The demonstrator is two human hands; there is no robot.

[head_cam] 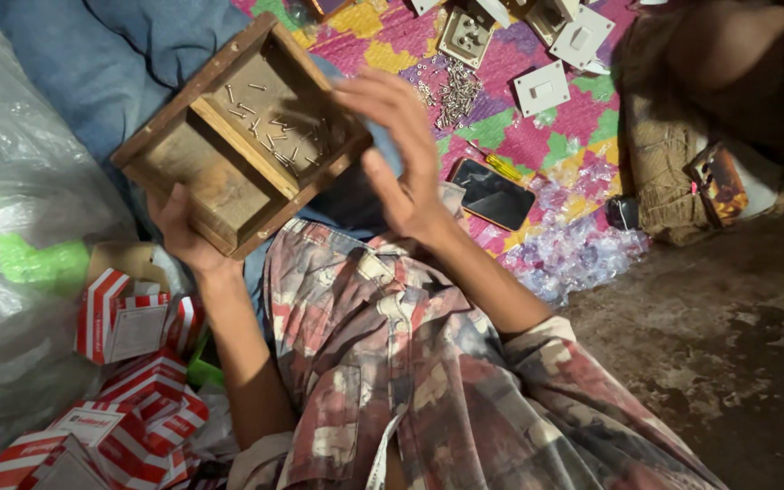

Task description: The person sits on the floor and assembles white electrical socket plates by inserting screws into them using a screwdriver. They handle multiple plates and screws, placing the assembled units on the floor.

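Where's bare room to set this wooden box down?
The left hand and right hand hold the wooden box. Bare concrete floor lies free right of the plastic wrappers. The patterned mat is crowded: screws, switch plates, phone. Red-white cartons crowd the left.

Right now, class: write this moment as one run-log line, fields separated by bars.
left hand: grips wooden tray from beneath | right hand: open, at tray's edge | tray: tilted, loose screws inside | nearby: phone on patterned cloth
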